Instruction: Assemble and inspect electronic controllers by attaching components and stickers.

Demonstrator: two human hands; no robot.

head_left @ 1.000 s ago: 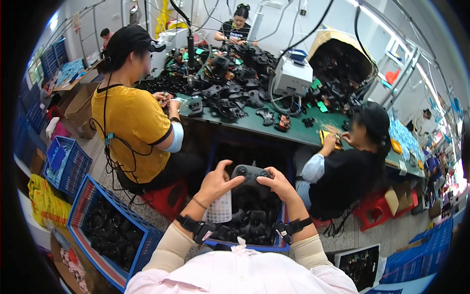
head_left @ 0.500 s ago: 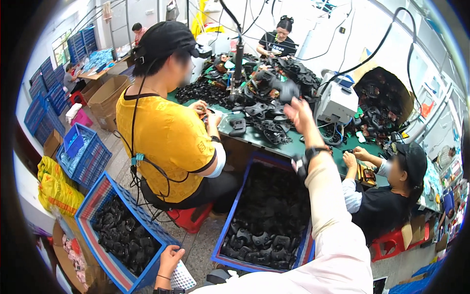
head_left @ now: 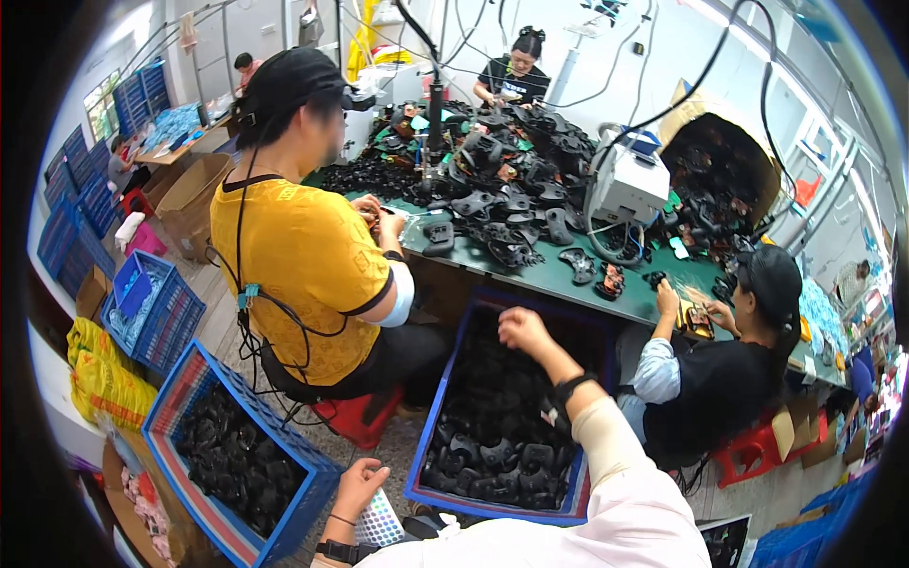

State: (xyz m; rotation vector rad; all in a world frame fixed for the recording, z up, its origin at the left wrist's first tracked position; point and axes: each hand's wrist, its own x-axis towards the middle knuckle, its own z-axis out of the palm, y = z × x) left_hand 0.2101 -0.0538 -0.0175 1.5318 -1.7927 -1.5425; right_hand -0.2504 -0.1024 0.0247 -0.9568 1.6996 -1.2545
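Observation:
My right hand (head_left: pixel 525 331) is over a large blue crate (head_left: pixel 413 473) filled with black game controllers (head_left: pixel 502 459). Its fingers are curled in, and nothing shows in them. Low in the picture, my left hand (head_left: pixel 361 489) has bent fingers around the upper part of a white sticker sheet (head_left: pixel 380 523) covered in small coloured dots. On the green table (head_left: pixel 521 284) beyond lies a big pile of black controllers and shells (head_left: pixel 511 204). Two loose controllers, one black (head_left: pixel 578 265) and one with orange parts showing (head_left: pixel 612 281), lie near the table's front edge.
A person in a yellow shirt (head_left: pixel 294 265) sits left of the crate, and a person in black (head_left: pixel 720 388) sits right of it. Another blue crate (head_left: pixel 322 492) of black parts stands tilted beside my left hand. A white machine (head_left: pixel 630 185) stands on the table.
My right hand has drawn back from the table pile to over the crate, its fingers now curled. The blurred black controller beside it is gone. My left hand and the sticker sheet have shifted up and right.

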